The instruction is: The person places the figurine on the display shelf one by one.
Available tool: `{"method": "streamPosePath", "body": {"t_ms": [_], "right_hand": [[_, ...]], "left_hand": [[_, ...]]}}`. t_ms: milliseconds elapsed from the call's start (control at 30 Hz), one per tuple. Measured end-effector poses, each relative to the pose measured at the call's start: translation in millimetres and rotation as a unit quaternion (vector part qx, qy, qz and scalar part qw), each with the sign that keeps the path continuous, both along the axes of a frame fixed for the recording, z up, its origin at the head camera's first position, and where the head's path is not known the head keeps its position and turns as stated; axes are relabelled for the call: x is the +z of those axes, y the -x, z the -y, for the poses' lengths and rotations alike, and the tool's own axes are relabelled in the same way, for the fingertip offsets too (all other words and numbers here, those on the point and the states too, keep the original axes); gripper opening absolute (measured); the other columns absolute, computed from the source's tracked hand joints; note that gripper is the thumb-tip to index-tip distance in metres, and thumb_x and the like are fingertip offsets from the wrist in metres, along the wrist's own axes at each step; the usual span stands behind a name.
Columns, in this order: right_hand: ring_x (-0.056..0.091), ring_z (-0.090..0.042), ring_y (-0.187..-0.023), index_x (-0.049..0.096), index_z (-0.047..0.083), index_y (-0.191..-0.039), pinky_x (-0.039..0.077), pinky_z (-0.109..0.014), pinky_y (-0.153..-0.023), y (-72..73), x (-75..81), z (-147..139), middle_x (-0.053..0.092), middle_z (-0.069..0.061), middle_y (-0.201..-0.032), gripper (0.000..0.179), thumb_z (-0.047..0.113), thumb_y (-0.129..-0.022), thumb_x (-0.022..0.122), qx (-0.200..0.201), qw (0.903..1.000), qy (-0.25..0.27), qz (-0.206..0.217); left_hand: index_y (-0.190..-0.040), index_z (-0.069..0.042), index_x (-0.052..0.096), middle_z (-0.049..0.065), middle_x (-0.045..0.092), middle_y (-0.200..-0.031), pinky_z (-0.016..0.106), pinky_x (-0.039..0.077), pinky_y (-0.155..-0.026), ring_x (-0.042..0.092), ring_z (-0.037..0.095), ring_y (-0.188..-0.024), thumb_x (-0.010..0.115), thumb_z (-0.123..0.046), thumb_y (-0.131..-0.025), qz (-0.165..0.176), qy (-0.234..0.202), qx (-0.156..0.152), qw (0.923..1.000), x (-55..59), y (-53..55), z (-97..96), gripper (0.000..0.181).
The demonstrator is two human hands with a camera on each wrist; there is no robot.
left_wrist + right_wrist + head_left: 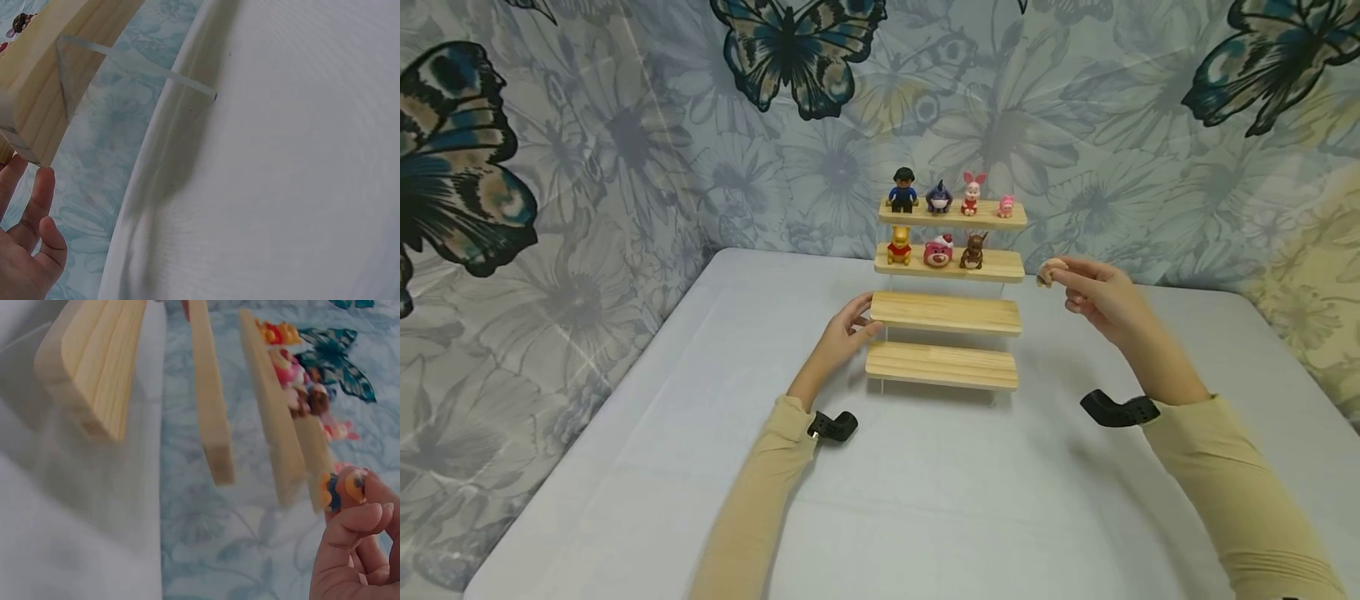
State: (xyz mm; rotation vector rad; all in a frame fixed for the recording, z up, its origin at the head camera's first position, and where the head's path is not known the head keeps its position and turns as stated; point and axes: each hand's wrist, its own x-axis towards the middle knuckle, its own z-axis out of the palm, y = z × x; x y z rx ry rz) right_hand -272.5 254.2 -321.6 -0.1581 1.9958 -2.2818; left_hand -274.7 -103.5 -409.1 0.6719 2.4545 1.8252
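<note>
A four-tier wooden display stand (944,313) on clear supports stands on the table. My left hand (848,331) is at the left end of its second tier from the bottom; in the left wrist view the fingertips (44,178) touch the board's corner. My right hand (1101,300) pinches a small figurine (342,489), orange-yellow with a dark blue band, beside the right end of the upper tiers. The tier second from the top carries a Winnie the Pooh figurine (898,247), a pink bear figurine (937,252) and a brown figurine (973,252).
Along the top tier stand a black-haired toy figure (902,192), an Eeyore figurine (938,197), a Piglet figurine (972,195) and a small pink figurine (1006,207). A white cloth covers the table (955,500). Butterfly-patterned fabric (835,167) hangs behind it.
</note>
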Motion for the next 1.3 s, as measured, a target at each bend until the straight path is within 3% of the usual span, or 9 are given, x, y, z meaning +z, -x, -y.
{"method": "streamPosePath", "body": {"t_ms": [100,533,800,867,967,1100,1200,1233,1300], "right_hand": [[0.035,-0.009,-0.05,0.066,0.013,-0.101,0.033,-0.023,-0.049,7.6,-2.8,11.0,0.059,0.0,-0.093,0.016,0.008,-0.088,0.057,0.015,0.9989,0.045,-0.004],[0.038,-0.008,-0.049,0.065,0.011,-0.101,0.034,-0.021,-0.046,23.8,-5.9,26.5,0.061,-0.001,-0.089,0.018,0.003,-0.088,0.057,-0.002,0.9929,0.119,0.005],[0.036,-0.006,-0.046,0.063,0.011,-0.104,0.032,-0.019,-0.043,31.2,-8.1,31.3,0.062,0.001,-0.093,0.019,0.008,-0.086,0.06,-0.035,0.9977,0.058,-0.01],[0.036,-0.006,-0.045,0.059,0.007,-0.112,0.032,-0.019,-0.042,32.5,-8.3,33.9,0.062,0.001,-0.093,0.026,0.009,-0.086,0.06,-0.043,0.9984,0.035,-0.012],[0.035,-0.005,-0.045,0.048,0.002,-0.127,0.033,-0.019,-0.042,33.2,-7.6,36.9,0.059,0.001,-0.097,0.043,0.011,-0.086,0.06,-0.045,0.9988,0.017,-0.01],[0.037,-0.006,-0.045,0.038,-0.001,-0.134,0.035,-0.02,-0.044,31.4,-10.2,35.9,0.054,0.0,-0.102,0.054,0.017,-0.087,0.06,-0.051,0.998,0.018,-0.034],[0.042,-0.007,-0.045,0.047,-0.002,-0.126,0.039,-0.019,-0.045,29.1,-18.0,28.1,0.056,-0.005,-0.104,0.045,0.02,-0.089,0.058,-0.099,0.9888,-0.017,-0.11],[0.045,-0.008,-0.048,0.05,-0.003,-0.121,0.041,-0.019,-0.046,28.8,-21.5,24.2,0.057,-0.007,-0.103,0.041,0.021,-0.089,0.057,-0.12,0.9799,-0.062,-0.146],[0.054,-0.012,-0.06,0.053,-0.004,-0.117,0.046,-0.023,-0.054,29.9,-28.0,16.1,0.058,-0.012,-0.107,0.038,0.024,-0.091,0.054,-0.155,0.9467,-0.197,-0.202]], "left_hand": [[-0.138,0.002,0.028,0.022,0.033,-0.137,0.039,0.039,-0.08,0.048,0.03,-0.102,0.053,-0.01,-0.092,0.005,0.005,-0.005,1.0,14.3,-7.0,-3.3,0.054],[-0.137,0.006,0.027,0.023,0.033,-0.136,0.036,0.04,-0.076,0.048,0.032,-0.1,0.053,-0.008,-0.091,-0.009,0.001,-0.016,0.9998,11.2,-4.1,-18.2,0.055],[-0.14,-0.007,0.028,0.014,0.034,-0.138,0.038,0.04,-0.079,0.049,0.024,-0.1,0.055,-0.026,-0.091,-0.004,0.001,-0.011,0.9999,-20.9,19.1,-15.5,0.06],[-0.14,-0.007,0.029,0.014,0.034,-0.138,0.037,0.04,-0.079,0.05,0.023,-0.1,0.055,-0.029,-0.09,-0.006,0.003,-0.008,0.9999,-22.9,19.8,-14.5,0.061],[-0.14,-0.004,0.029,0.016,0.034,-0.137,0.038,0.04,-0.079,0.05,0.025,-0.099,0.056,-0.026,-0.09,-0.006,-0.005,-0.007,0.9999,-19.2,17.6,-12.9,0.06],[-0.139,0.0,0.027,0.021,0.031,-0.138,0.044,0.038,-0.08,0.048,0.032,-0.101,0.054,-0.016,-0.092,0.01,0.0,-0.022,0.9997,-0.1,8.4,-10.0,0.057],[-0.141,0.001,0.021,0.02,0.026,-0.141,0.047,0.035,-0.087,0.043,0.033,-0.11,0.05,-0.019,-0.093,0.027,0.02,-0.048,0.9983,11.0,8.8,-4.1,0.059],[-0.142,-0.001,0.019,0.018,0.024,-0.142,0.047,0.033,-0.09,0.04,0.032,-0.115,0.048,-0.024,-0.094,0.033,0.031,-0.049,0.9978,12.0,11.9,-0.9,0.06],[-0.144,-0.005,0.012,0.015,0.018,-0.145,0.047,0.026,-0.096,0.028,0.03,-0.125,0.042,-0.038,-0.095,0.036,0.075,-0.034,0.996,13.6,20.7,6.4,0.066]]}}
